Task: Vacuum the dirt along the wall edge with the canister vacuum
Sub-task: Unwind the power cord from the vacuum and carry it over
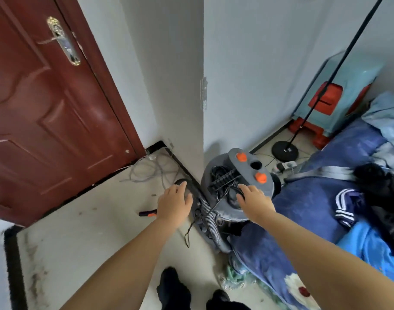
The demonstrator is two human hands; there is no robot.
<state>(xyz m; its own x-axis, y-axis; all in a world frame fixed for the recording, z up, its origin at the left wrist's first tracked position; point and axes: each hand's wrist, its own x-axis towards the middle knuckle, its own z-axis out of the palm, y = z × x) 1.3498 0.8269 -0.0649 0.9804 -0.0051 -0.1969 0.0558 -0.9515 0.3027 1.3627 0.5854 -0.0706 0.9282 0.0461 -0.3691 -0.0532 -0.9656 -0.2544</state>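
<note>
While the canister vacuum (238, 186) stands at the wall corner beside the bed (303, 209), the right hand (254, 199) rests open-fingered on its top; the left hand (174, 201) hovers open just left of the ribbed hose (210, 222), running toward the person.

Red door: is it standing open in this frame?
No: the red door sits shut in its frame, its lower edge running along the floor threshold with no gap showing beyond it.
</note>
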